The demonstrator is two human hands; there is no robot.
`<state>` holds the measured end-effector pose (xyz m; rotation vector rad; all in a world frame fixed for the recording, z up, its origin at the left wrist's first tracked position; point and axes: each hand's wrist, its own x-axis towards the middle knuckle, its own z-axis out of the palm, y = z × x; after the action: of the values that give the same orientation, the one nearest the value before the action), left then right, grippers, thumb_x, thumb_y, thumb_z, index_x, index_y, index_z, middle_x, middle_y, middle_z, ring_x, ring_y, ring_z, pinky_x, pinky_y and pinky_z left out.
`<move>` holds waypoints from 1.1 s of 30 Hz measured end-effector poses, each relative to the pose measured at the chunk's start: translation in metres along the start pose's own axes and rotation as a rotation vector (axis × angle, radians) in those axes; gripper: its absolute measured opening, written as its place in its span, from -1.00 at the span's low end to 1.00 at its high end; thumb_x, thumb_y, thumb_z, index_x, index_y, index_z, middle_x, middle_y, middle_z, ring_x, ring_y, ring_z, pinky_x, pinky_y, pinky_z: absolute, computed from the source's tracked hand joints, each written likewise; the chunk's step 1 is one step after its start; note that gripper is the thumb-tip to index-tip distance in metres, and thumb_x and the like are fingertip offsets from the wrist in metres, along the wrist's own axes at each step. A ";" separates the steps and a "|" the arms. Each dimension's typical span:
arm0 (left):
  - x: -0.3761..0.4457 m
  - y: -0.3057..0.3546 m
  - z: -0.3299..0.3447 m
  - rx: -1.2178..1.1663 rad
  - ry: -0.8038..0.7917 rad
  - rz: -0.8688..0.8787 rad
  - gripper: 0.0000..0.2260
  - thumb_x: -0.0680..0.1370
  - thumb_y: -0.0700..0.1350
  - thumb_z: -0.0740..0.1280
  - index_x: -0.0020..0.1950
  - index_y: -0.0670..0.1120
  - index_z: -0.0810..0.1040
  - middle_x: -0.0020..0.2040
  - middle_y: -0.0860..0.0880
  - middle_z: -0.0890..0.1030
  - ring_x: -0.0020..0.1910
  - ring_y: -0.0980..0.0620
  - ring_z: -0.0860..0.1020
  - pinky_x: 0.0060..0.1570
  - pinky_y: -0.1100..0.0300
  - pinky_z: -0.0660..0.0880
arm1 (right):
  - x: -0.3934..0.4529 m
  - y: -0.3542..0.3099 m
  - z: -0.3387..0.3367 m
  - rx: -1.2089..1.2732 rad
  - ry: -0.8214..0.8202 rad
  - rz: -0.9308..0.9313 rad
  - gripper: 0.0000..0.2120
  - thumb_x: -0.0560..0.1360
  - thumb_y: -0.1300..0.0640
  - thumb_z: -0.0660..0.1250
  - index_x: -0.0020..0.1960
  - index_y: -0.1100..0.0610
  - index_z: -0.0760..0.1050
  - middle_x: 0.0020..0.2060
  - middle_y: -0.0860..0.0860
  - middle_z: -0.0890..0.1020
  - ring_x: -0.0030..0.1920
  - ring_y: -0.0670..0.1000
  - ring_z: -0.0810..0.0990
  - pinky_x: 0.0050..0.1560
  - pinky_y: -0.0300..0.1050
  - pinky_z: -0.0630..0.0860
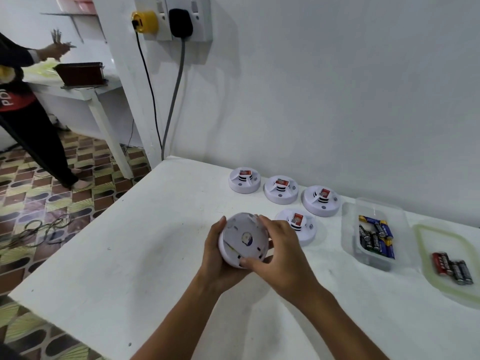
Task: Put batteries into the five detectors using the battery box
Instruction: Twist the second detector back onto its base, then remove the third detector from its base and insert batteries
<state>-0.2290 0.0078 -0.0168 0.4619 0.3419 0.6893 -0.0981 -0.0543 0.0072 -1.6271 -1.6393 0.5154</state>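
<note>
I hold one round white detector (242, 237) above the white table (130, 255), its flat back turned up toward me. My left hand (215, 258) grips its left and lower rim. My right hand (280, 255) grips the right rim, the thumb on the near edge. Several more detectors stand face up behind it: one (244, 180) at the back left, two (281, 189) (321, 201) to its right, and a nearer one (301, 227) partly hidden by my right hand. A clear battery box (349, 229) at the right holds several batteries (375, 239).
The box's lid (426, 253) lies at the far right with three batteries (453, 267) on it. The table meets the white wall behind, and its left edge drops to a patterned floor. Two cables hang from wall plugs (166, 24). Another person (28, 100) stands far left.
</note>
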 end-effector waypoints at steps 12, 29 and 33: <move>0.004 -0.006 -0.015 0.122 0.042 0.005 -0.41 0.17 0.20 0.58 0.06 -0.12 0.66 -0.01 -0.19 0.63 -0.08 -0.10 0.62 -0.13 0.05 0.57 | 0.018 -0.014 -0.017 -0.221 -0.166 -0.135 -0.46 0.27 -0.02 0.53 0.13 0.00 0.32 0.05 -0.09 0.35 0.05 -0.09 0.36 0.00 -0.26 0.48; -0.013 0.032 -0.049 -0.171 0.067 0.177 -0.16 0.19 0.15 0.57 0.39 -0.15 0.46 0.39 -0.32 0.42 0.31 -0.35 0.46 0.11 -0.18 0.54 | 0.018 0.031 -0.007 0.413 -0.087 0.386 -0.66 0.32 0.31 0.53 0.04 0.18 0.52 -0.52 -0.05 0.58 -0.46 -0.07 0.56 -0.30 -0.06 0.49; -0.014 0.045 -0.048 -0.182 0.050 0.203 -0.20 0.21 0.16 0.55 0.38 -0.14 0.49 0.40 -0.31 0.41 0.34 -0.34 0.43 0.14 -0.16 0.53 | 0.021 0.030 0.020 0.271 -0.083 0.406 -0.59 0.25 0.22 0.57 0.07 0.19 0.56 -0.22 0.08 0.66 -0.23 0.04 0.64 -0.31 -0.17 0.54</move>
<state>-0.2843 0.0428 -0.0327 0.3089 0.2787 0.9225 -0.0908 -0.0263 -0.0227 -1.7508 -1.2291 0.9776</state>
